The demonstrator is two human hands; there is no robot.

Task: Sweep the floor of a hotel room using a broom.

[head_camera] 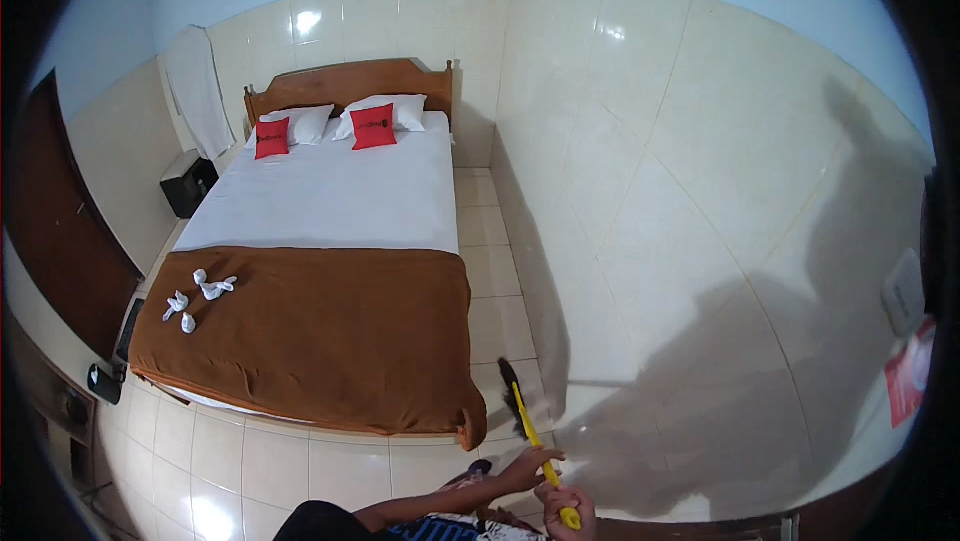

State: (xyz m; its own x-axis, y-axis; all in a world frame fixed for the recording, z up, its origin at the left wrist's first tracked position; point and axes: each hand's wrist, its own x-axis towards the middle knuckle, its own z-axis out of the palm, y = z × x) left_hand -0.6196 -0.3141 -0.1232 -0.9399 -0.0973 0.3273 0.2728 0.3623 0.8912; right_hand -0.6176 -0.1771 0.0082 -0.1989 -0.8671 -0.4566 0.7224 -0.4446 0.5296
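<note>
A brush with a yellow handle (528, 421) and dark bristles points away from me, at the foot corner of the bed. My left hand (523, 469) is around the middle of the handle, some of its fingers extended. Closer to me, my right hand (568, 509) grips the handle near its end. The dark bristle head (511, 383) is over the tiled strip between the bed and the wall; whether it touches the floor I cannot tell. Left of the brush, a brown blanket (322, 338) covers the foot of the bed.
White pillows (411, 107) and red cushions (373, 126) lie by the wooden headboard (352, 81). Several folded white towels (216, 288) rest on the blanket. The tiled wall (675, 256) bounds my right. At left are a bin (104, 385), a small cabinet (182, 188) and a door (64, 226).
</note>
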